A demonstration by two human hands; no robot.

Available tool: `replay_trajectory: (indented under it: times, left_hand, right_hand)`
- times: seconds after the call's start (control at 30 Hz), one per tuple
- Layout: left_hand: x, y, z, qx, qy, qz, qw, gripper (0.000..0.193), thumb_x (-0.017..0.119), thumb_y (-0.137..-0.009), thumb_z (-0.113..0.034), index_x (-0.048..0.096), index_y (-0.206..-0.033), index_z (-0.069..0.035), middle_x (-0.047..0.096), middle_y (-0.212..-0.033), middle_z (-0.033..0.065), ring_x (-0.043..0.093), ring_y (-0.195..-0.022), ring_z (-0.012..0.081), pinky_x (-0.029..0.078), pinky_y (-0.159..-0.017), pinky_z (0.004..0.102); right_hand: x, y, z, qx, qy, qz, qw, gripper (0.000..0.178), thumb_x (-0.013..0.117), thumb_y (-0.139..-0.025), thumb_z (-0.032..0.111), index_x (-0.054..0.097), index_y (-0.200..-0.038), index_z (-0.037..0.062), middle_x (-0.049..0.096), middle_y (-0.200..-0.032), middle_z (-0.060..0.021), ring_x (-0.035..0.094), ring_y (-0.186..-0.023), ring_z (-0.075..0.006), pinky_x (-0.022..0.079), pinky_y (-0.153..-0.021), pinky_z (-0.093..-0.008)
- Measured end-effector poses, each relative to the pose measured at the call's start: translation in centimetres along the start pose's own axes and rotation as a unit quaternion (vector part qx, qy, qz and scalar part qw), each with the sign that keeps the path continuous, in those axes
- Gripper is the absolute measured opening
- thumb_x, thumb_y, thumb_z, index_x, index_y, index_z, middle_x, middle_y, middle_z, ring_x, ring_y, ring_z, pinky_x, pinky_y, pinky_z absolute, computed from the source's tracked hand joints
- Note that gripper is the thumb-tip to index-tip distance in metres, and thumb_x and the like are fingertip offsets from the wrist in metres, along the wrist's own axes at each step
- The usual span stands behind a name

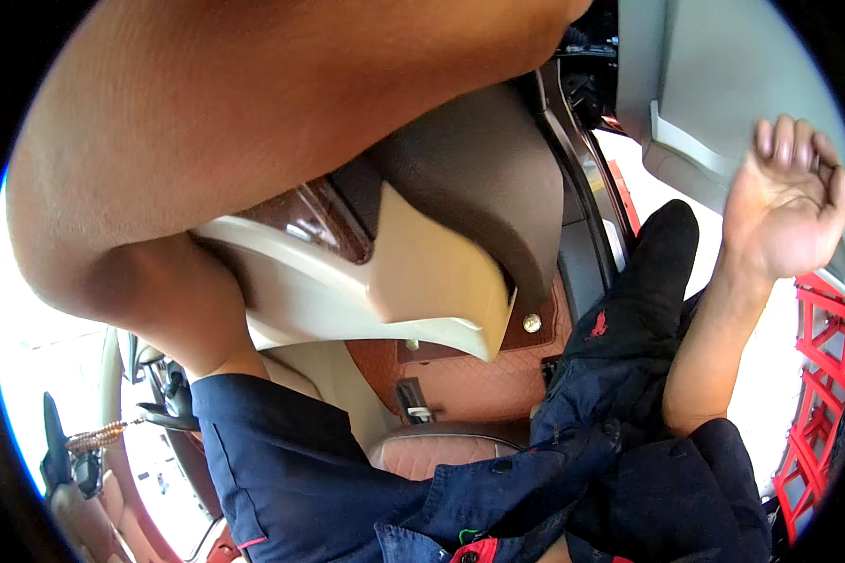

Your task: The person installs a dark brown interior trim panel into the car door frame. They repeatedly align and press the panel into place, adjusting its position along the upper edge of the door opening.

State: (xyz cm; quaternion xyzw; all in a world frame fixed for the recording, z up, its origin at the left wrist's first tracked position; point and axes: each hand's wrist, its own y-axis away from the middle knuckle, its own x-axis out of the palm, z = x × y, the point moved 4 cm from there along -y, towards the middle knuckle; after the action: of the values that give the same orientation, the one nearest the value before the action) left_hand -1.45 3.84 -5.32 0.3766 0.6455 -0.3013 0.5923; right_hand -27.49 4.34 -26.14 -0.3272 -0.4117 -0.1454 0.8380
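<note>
My left arm [282, 113] is raised and bent across the top of the view, very close. Its hand lies outside the picture. Below that forearm is a beige dashboard panel [432, 277] with a glossy dark wood-look trim [324, 220] at its upper side. At the right my right hand [784, 211] is lifted, palm showing and fingers loosely curled, with nothing in it. It is in front of the grey door panel [742, 75]; whether it touches the door I cannot tell.
Dark brown dashboard [483, 169] fills the middle. A red-brown quilted mat [479, 380] covers the footwell, with a quilted seat [441, 453] nearer me. My dark-trousered leg [662, 263] reaches toward the door opening. Outside stands a red metal frame [821, 375]. A bead string [94, 436] hangs at left.
</note>
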Motion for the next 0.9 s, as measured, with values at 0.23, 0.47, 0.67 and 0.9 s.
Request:
replay_trajectory:
  times: [0.23, 0.47, 0.67, 0.9]
  left_hand:
    - [-0.1, -1.4, -0.2, -0.035, -0.054, 0.074, 0.995, 0.011, 0.062, -0.1, -0.003, 0.067, -0.099, 0.007, 0.073, -0.083, 0.0172, 0.074, -0.074, 0.0217, 0.058, -0.067, 0.0291]
    - [1.0, -2.4, 0.4, -0.016, -0.018, -0.007, 1.0, 0.036, 0.06, -0.099, -0.02, 0.071, -0.072, 0.002, 0.068, -0.062, 0.0145, 0.066, -0.052, 0.0243, 0.051, -0.052, 0.0314]
    - [0.5, -3.1, -0.6, -0.043, -0.039, 0.084, 0.995, 0.032, 0.056, -0.096, -0.013, 0.072, -0.072, 0.001, 0.07, -0.069, 0.0161, 0.068, -0.062, 0.0288, 0.053, -0.062, 0.0384]
    - [-0.4, -2.1, -0.9, -0.049, -0.109, 0.033, 0.992, 0.032, 0.064, -0.093, -0.021, 0.071, -0.067, -0.003, 0.061, -0.056, 0.012, 0.061, -0.051, 0.0264, 0.049, -0.052, 0.037]
  right_hand:
    - [9.3, 11.7, -9.1, -0.036, 0.279, 0.364, 0.888, 0.058, 0.035, -0.108, 0.044, 0.046, -0.146, 0.0022, 0.044, -0.148, -0.0245, 0.042, -0.138, -0.0353, 0.033, -0.112, -0.0442]
    - [-1.2, 14.6, -12.8, 0.227, 0.322, 0.266, 0.88, 0.062, 0.033, -0.11, 0.047, 0.035, -0.157, 0.0071, 0.033, -0.161, -0.0268, 0.03, -0.152, -0.0395, 0.024, -0.123, -0.0442]
    - [-6.1, 18.7, -13.9, 0.399, 0.24, 0.142, 0.873, 0.049, 0.047, -0.11, 0.022, 0.036, -0.155, 0.0037, 0.059, -0.104, -0.0059, 0.058, -0.099, -0.0166, 0.047, -0.094, -0.0318]
    - [-4.5, 14.2, -17.1, 0.704, -0.159, -0.023, 0.691, 0.045, 0.057, -0.104, 0.039, 0.061, -0.125, -0.0013, 0.071, -0.115, -0.0138, 0.068, -0.108, -0.0257, 0.054, -0.101, -0.0399]
